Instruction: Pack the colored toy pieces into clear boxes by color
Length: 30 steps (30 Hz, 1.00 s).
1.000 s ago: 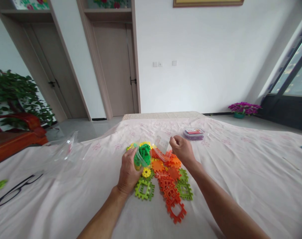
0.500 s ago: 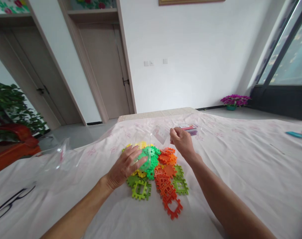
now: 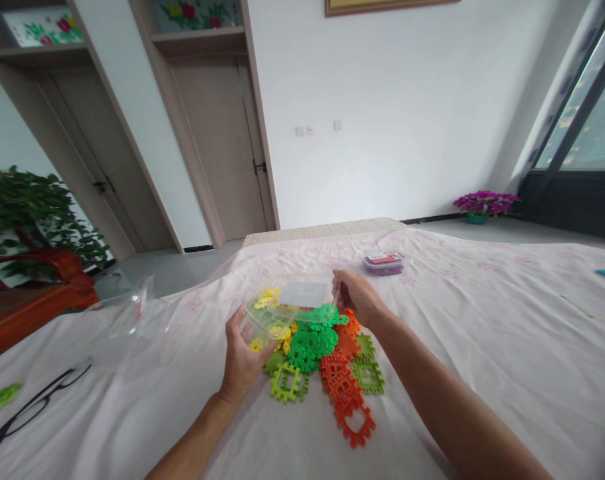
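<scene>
A pale cloth (image 3: pixel 457 373) with faint pink flowers, rumpled in soft folds, covers the broad surface across the lower half of the frame. Behind it stands a white wall (image 3: pixel 382 167) with 3 small plates (image 3: pixel 338 125), and 2 brown doors (image 3: pixel 217 140) fill the upper left. A leafy plant (image 3: pixel 27 207) and a reddish wooden chair (image 3: pixel 47 273) stand at the left edge; purple flowers in a green pot (image 3: pixel 476 218) sit at the right, near a dark-framed window.

On the cloth at lower left lie black-framed glasses (image 3: pixel 42 400), with a clear plastic bag (image 3: pixel 132 317) above them. A lidded box of purple pieces (image 3: pixel 384 263) rests right of centre, beyond the right hand.

The left hand (image 3: pixel 245 350) grips a clear tub (image 3: pixel 270 315) at mid-frame — thumb low, fingers around its left end — with yellow pieces (image 3: pixel 267 298) visible through and around it. The right hand (image 3: pixel 355 297) pinches the right end of a clear lid (image 3: pixel 302 295) bearing a pale label. The lid overlaps the tub in view; whether they touch, I cannot tell. Just below and between the hands are heaped green pieces (image 3: pixel 312 340), with orange-red pieces (image 3: pixel 346 390) trailing toward the bottom.
</scene>
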Each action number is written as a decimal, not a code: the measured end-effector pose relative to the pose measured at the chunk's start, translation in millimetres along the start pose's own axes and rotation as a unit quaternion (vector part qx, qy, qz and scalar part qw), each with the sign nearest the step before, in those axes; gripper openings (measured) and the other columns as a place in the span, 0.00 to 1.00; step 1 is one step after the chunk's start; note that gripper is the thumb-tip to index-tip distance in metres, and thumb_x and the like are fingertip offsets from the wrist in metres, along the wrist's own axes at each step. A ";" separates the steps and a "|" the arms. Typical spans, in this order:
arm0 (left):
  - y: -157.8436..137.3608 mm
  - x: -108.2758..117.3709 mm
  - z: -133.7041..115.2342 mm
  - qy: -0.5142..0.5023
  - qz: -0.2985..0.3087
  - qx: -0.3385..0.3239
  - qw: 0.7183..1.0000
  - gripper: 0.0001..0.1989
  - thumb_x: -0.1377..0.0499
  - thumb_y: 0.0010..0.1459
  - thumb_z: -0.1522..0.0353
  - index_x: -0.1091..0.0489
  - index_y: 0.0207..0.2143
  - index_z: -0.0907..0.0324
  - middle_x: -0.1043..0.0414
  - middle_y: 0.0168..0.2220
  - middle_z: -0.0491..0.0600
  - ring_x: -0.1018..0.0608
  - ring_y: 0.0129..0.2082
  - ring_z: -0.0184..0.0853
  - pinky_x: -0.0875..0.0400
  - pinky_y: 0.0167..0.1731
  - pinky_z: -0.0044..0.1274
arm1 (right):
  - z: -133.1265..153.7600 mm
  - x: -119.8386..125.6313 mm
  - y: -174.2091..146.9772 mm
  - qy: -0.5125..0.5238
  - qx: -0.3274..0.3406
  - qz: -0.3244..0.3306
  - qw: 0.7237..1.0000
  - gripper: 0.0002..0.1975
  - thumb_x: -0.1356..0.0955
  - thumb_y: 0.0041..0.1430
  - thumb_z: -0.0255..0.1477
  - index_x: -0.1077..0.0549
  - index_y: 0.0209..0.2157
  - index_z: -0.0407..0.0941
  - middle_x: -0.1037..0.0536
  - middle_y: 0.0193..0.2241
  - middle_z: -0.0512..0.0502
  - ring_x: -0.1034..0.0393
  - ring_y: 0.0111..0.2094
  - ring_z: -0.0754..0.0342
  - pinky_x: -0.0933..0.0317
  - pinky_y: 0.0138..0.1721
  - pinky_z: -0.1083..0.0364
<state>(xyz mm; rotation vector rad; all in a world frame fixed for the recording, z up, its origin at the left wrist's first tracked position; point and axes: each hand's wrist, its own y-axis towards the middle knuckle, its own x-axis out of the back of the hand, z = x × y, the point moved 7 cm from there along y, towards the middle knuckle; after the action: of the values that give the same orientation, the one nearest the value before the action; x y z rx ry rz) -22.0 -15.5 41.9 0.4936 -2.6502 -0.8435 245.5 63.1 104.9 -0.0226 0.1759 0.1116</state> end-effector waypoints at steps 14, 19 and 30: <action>-4.4 21.9 35.7 -0.161 -0.003 0.377 0.912 0.29 0.40 0.54 0.53 0.35 0.55 0.55 0.35 0.58 0.56 0.29 0.56 0.42 0.30 0.49 0.31 | -38.9 -36.8 -9.2 0.000 -0.089 0.105 0.990 0.22 0.36 0.61 0.44 0.31 0.47 0.40 0.23 0.37 0.40 0.29 0.26 0.57 0.32 0.23 0.58; 4.9 12.0 13.4 -0.086 -0.019 0.315 0.945 0.24 0.42 0.55 0.59 0.34 0.52 0.58 0.31 0.55 0.54 0.28 0.53 0.43 0.30 0.45 0.30 | -38.8 -55.8 -23.8 -0.048 -0.063 0.109 0.991 0.30 0.33 0.58 0.46 0.38 0.55 0.41 0.24 0.37 0.40 0.28 0.27 0.55 0.31 0.23 0.56; 41.8 21.8 -5.3 0.020 0.044 0.203 0.978 0.16 0.47 0.54 0.67 0.30 0.46 0.56 0.27 0.48 0.52 0.27 0.50 0.41 0.33 0.49 0.33 | 21.5 -24.5 -7.3 -0.297 0.154 0.000 0.942 0.27 0.38 0.54 0.25 0.40 0.58 0.41 0.34 0.20 0.58 0.36 0.18 0.60 0.42 0.19 0.61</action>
<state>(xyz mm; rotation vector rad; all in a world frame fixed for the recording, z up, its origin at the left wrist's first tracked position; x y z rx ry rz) -48.8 4.9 75.3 0.4752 -2.7867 -0.2591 226.1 53.9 130.4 0.3213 -0.4126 0.0853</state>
